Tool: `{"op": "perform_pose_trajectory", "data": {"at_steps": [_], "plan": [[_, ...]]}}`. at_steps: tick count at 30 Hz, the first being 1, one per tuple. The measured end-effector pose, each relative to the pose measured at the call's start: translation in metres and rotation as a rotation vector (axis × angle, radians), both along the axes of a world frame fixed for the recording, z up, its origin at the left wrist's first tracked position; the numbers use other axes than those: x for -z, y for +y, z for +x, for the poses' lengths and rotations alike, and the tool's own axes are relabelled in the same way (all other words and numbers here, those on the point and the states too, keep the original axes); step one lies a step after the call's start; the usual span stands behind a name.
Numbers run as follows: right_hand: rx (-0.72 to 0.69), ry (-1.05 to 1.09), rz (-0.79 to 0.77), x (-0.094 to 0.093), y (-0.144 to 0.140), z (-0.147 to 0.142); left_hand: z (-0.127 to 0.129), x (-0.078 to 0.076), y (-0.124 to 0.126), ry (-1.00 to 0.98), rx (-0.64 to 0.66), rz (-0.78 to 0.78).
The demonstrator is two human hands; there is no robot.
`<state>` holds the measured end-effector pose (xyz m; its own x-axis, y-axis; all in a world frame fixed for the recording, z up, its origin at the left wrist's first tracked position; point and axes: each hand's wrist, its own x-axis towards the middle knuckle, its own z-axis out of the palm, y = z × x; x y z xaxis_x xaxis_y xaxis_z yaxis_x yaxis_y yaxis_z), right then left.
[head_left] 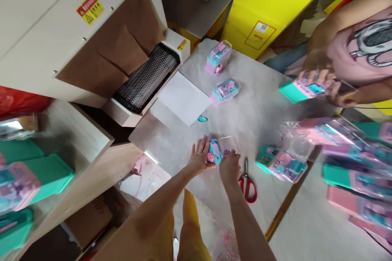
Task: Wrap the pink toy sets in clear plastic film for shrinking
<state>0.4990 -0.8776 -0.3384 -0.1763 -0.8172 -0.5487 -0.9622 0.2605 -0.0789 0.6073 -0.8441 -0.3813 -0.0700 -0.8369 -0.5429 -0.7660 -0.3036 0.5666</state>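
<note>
Both hands, left [199, 155] and right [229, 166], grip one toy [215, 151], seemingly half inside its bag [228, 144]. Two wrapped toys [225, 89] lie beyond on the bench [260, 110]; scissors [248, 183] lie just right.

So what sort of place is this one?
Probably a small packing workshop: a shrink-wrap style machine with a mesh conveyor, many wrapped toy sets stacked about, and both hands on a toy on the table.

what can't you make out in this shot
Head view, the only one:
- Toy box under the left hand and right hand: both hands cover its ends.
- Warning label on the machine: print too small to read.
- Co-worker's hands: motion blur hides their grip.
- Stacked toy boxes at right: blurred, cut off by the edge.
</note>
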Motion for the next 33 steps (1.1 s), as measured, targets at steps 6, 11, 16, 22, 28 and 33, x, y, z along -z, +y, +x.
{"op": "perform_pose_trajectory", "data": {"at_steps": [6, 11, 16, 22, 28, 33], "plan": [[0.006, -0.056, -0.071, 0.008, 0.0, -0.007, 0.0, 0.0, 0.001, 0.015, -0.009, -0.009], [-0.015, -0.172, -0.187, 0.019, 0.003, -0.018, 0.0, 0.002, 0.002, 0.015, -0.018, -0.024], [-0.118, -0.456, -0.537, 0.017, 0.022, -0.035, 0.003, 0.007, 0.003, -0.021, 0.02, -0.067], [-0.297, -0.543, -0.647, 0.005, 0.052, -0.037, 0.007, -0.022, 0.026, 0.14, -0.145, -0.346], [-0.378, -0.735, -0.58, -0.001, 0.063, -0.018, -0.005, -0.049, 0.041, 0.601, -0.51, -0.045], [0.021, -0.982, -0.286, -0.01, 0.063, -0.023, -0.003, -0.045, 0.036, 0.946, -0.607, 0.096]]}}
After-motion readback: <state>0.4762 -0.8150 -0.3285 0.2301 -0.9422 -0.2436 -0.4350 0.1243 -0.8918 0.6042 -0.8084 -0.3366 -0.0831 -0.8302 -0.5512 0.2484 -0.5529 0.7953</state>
